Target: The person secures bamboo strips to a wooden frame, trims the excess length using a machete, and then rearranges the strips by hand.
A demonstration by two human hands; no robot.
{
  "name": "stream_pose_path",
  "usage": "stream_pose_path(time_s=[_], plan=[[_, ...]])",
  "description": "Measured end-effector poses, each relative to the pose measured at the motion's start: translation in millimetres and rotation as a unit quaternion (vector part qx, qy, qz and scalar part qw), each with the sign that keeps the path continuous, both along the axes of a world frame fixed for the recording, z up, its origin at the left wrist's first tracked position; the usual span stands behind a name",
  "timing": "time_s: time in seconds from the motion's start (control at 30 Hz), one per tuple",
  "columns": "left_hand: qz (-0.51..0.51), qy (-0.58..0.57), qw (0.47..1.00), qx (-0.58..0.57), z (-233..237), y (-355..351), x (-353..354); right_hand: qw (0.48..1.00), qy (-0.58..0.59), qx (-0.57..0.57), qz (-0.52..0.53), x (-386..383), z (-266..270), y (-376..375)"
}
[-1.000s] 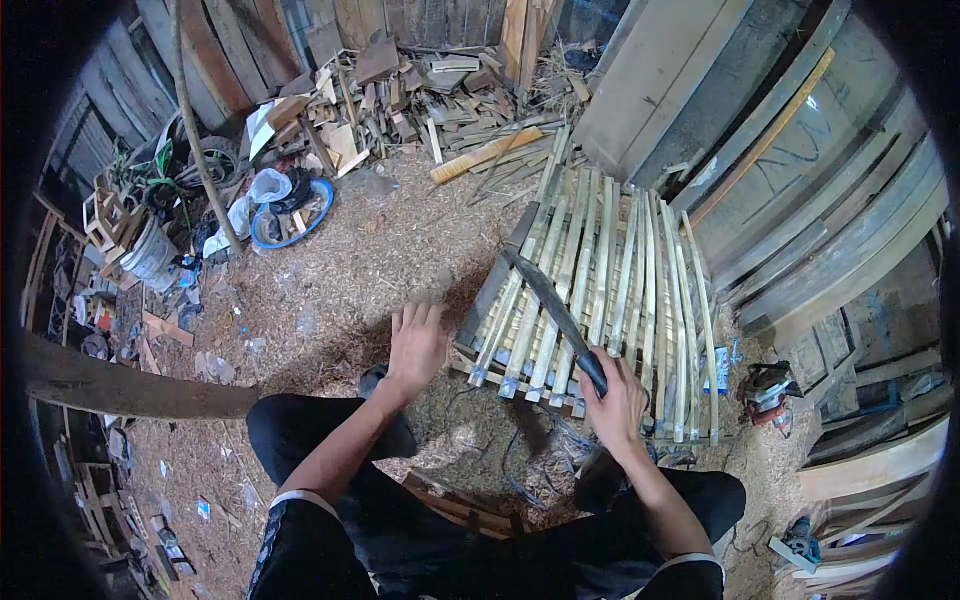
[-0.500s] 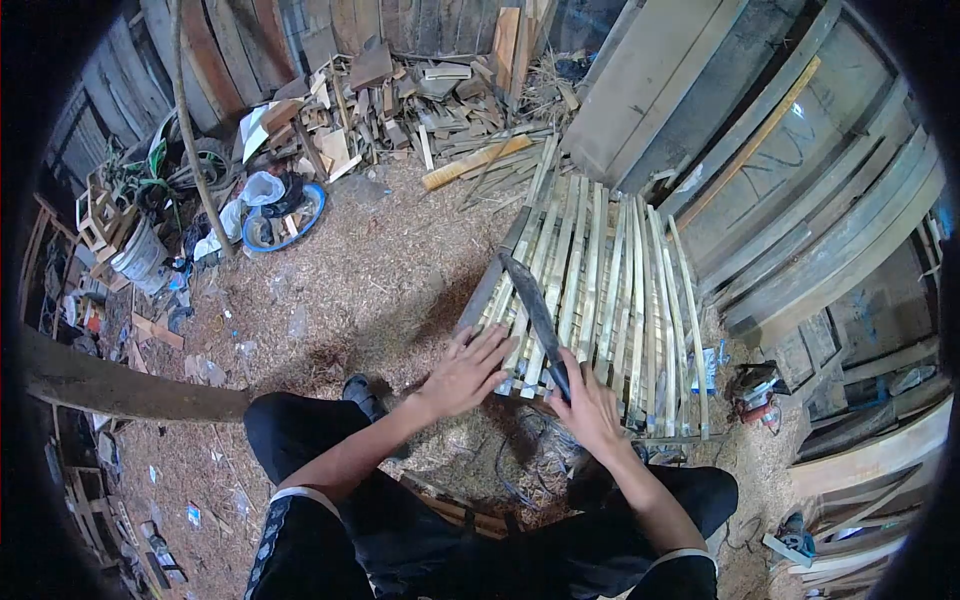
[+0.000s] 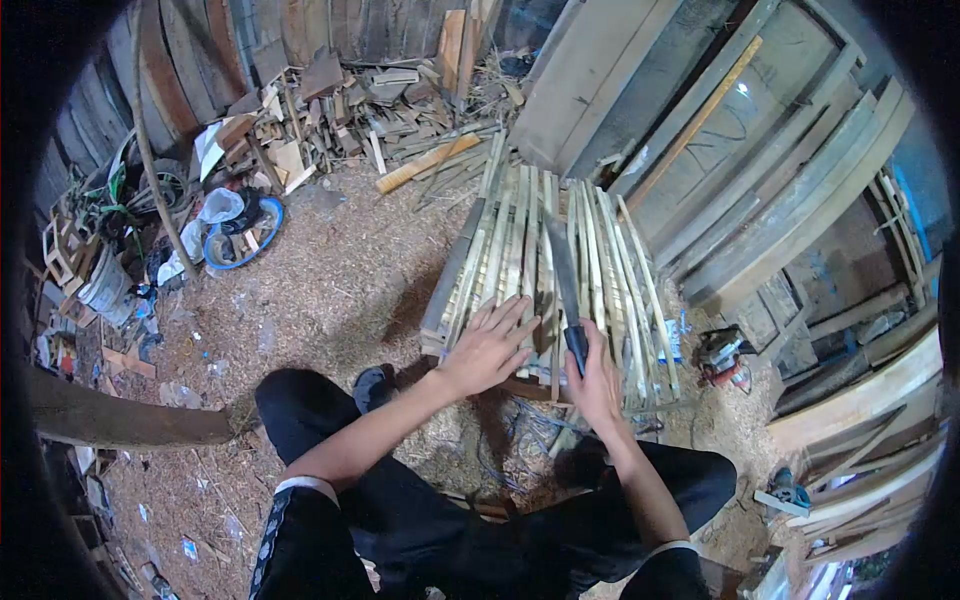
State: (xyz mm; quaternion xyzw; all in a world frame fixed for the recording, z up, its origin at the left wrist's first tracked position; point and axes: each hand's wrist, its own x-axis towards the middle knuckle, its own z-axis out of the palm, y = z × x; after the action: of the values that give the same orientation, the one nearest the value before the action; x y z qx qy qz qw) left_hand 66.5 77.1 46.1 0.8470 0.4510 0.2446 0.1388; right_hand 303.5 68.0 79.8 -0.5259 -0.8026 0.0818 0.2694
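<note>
My right hand [image 3: 597, 380] is closed around the black handle of a machete [image 3: 565, 275]. Its long dark blade points away from me over a row of thin wooden slats [image 3: 512, 240]. My left hand [image 3: 490, 345] rests palm down across the near ends of the slats, left of the handle, with its fingers spread. The slats lie side by side in front of my knees, running lengthwise away from me. A darker board [image 3: 455, 270] borders the row on its left side.
Scrap wood [image 3: 370, 110] is heaped against the back wall, near a blue basin [image 3: 278, 215] holding offcuts and bags. Large planks [image 3: 600, 80] lean at the right. A red power tool [image 3: 725, 355] sits on the shavings-covered floor, and a post [image 3: 130, 410] juts in from the left.
The view has turned slightly right. My left hand has slid right and farther onto the slats. The machete has shifted right across the row, its blade now pointing more directly away from me.
</note>
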Motion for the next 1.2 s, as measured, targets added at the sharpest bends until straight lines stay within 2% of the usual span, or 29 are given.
stream_pose_path(time_s=[0.03,0.07,0.17,0.23,0.27,0.33,0.43,0.57,0.63,0.67,0.7,0.77,0.83,0.9,0.93,0.97,1.03,1.07,1.13,1.2], plan=[[-0.005,-0.008,1.000,0.000,-7.5,-4.7,6.3,1.000,0.006,0.011,-0.016,3.9,3.7,-4.6],[-0.029,-0.003,0.999,0.014,-13.6,-6.0,13.5,0.997,0.008,-0.046,-0.059,10.3,10.4,-10.4],[-0.060,-0.002,0.997,0.047,-35.0,-8.9,41.9,0.993,0.015,-0.038,-0.112,29.5,16.6,-17.7],[-0.063,0.073,0.995,0.008,-49.7,-14.0,52.0,0.993,0.007,-0.013,-0.116,41.3,9.5,-21.9],[-0.047,0.071,0.996,0.035,-58.5,-17.0,54.6,0.992,0.014,0.008,-0.122,47.4,4.7,-25.8],[-0.051,0.075,0.995,0.030,-47.6,-24.3,52.3,0.990,0.032,0.038,-0.133,56.2,-9.4,-35.7],[-0.056,0.089,0.994,0.012,-45.8,-39.0,50.3,0.988,0.071,0.004,-0.137,67.9,-32.0,-56.2],[0.005,0.077,0.994,0.075,-60.6,-40.0,65.0,0.987,0.076,-0.010,-0.144,76.9,-47.4,-66.5],[0.026,0.007,0.991,0.130,-50.2,-41.9,70.6,0.984,0.100,0.011,-0.144,76.4,-47.4,-66.9],[0.033,-0.042,0.979,0.199,-45.7,-39.1,73.9,0.983,0.104,-0.017,-0.149,78.2,-47.3,-69.0],[0.026,-0.037,0.979,0.198,-34.2,-37.2,77.4,0.981,0.106,-0.046,-0.155,80.4,-47.8,-72.2],[0.072,-0.135,0.965,0.214,-10.6,-34.0,83.7,0.980,0.143,-0.018,-0.140,85.0,-46.5,-69.8],[0.067,-0.154,0.967,0.194,-7.7,-37.6,92.9,0.980,0.137,0.018,-0.141,87.6,-37.6,-67.7],[0.035,-0.236,0.968,0.073,-20.7,-48.7,113.0,0.977,0.130,0.019,-0.170,93.9,-33.8,-66.9],[0.030,-0.279,0.959,-0.026,-25.7,-56.1,125.7,0.975,0.126,0.021,-0.183,99.9,-32.0,-67.4],[0.021,-0.281,0.959,-0.029,-30.8,-60.8,136.5,0.973,0.120,0.023,-0.195,107.6,-31.3,-69.7],[-0.092,-0.304,0.947,0.037,-31.9,-66.1,160.8,0.965,0.116,0.004,-0.236,123.7,-36.3,-75.4],[-0.114,-0.285,0.952,0.019,-32.8,-70.3,173.8,0.962,0.116,0.040,-0.245,132.6,-42.8,-78.6],[-0.113,-0.304,0.946,-0.014,-44.1,-71.5,197.6,0.952,0.132,0.094,-0.258,149.5,-52.6,-88.7],[-0.101,-0.315,0.943,-0.029,-48.1,-67.4,216.6,0.941,0.127,0.079,-0.303,166.7,-70.0,-102.0]])
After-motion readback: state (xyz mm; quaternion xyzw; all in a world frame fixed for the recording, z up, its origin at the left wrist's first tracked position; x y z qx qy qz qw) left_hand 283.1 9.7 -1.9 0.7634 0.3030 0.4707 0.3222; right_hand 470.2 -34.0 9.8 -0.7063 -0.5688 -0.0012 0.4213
